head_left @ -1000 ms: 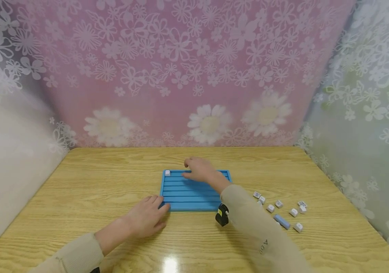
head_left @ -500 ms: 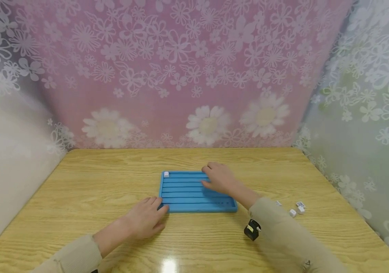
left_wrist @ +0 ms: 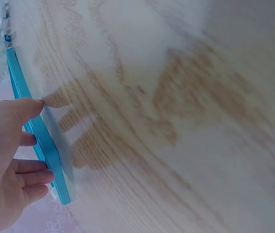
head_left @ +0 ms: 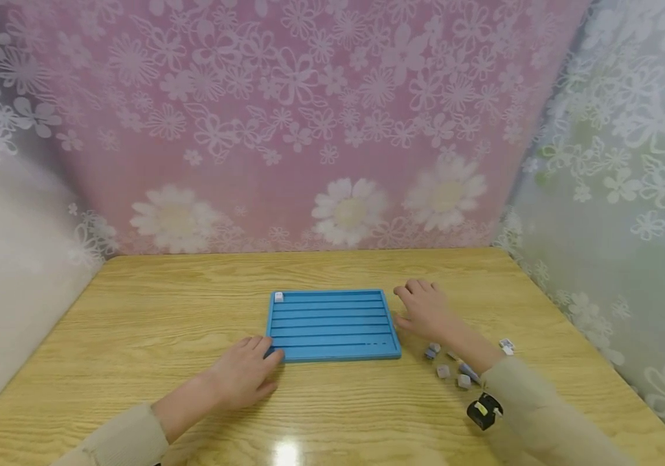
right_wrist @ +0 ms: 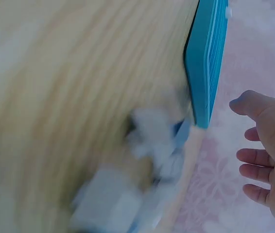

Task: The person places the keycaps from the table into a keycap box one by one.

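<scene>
A flat blue tray (head_left: 332, 323) with long raised ridges lies mid-table. One small white keycap (head_left: 278, 298) sits in its far left corner. My left hand (head_left: 245, 372) holds the tray's near left corner, thumb on the front edge and fingers on the left side. Just beyond the tray's right edge, my right hand (head_left: 425, 309) hovers with fingers loosely spread and nothing visible in them. Below and beside that hand lie loose white keycaps (head_left: 443, 371) and a longer lavender keycap (head_left: 468, 371), partly hidden by the forearm. They appear blurred in the right wrist view.
The wooden table (head_left: 192, 285) ends at a flowered pink backdrop (head_left: 262, 194), with pale panels on both sides. More white keycaps (head_left: 507, 345) lie farther right. A black wrist camera (head_left: 485, 410) is strapped on the right sleeve.
My right hand has moved right, from above the tray's far part to past its right edge, toward the loose keycaps. My left hand stays at the tray's corner.
</scene>
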The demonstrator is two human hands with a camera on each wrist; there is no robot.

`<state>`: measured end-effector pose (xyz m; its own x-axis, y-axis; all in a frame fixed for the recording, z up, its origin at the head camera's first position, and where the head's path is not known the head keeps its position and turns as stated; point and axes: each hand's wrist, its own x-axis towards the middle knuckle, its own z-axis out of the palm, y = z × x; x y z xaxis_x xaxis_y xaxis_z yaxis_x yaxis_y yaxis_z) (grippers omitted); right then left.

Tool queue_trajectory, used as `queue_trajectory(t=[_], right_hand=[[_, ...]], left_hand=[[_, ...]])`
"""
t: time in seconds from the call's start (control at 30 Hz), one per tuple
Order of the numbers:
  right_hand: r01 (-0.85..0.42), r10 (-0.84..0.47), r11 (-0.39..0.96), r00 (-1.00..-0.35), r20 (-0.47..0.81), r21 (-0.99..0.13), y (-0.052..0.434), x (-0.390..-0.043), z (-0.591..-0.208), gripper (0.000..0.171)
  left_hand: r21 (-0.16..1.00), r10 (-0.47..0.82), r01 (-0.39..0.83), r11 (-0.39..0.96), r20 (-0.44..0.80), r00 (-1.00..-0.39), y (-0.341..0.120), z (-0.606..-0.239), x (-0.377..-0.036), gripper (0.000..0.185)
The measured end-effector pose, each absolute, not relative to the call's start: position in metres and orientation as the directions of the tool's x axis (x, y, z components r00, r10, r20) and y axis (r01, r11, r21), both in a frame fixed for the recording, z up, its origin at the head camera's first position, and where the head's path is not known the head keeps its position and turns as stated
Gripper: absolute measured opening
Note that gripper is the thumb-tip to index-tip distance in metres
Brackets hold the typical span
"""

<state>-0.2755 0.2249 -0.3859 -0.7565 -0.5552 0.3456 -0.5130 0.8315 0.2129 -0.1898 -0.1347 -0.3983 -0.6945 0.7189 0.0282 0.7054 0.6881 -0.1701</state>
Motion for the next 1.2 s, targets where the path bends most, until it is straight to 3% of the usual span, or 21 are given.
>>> queue_trajectory(t=[0.3,0.53,1.2], right_hand=[[-0.512,-0.535,0.844,-0.788,0.304,0.158,0.268,-0.259,-0.387,0.045],[-0.506,-0.518,0.855,-0.811,0.273,0.119,0.289,-0.252,-0.388,0.036],[-0.557,-0.563,0.827,-0.816,0.133,0.080,0.300,-0.246,-0.386,0.022]], left_hand=[[-0.156,0.710,0.699,0.698,0.023,-0.703,-0.136,-0.402,-0.189,0.050],[-0.145,0.711,0.701,0.698,0.024,-0.703,-0.136,-0.399,-0.186,0.048],[-0.114,0.704,0.698,0.706,0.015,-0.710,-0.132,-0.397,-0.189,0.048]])
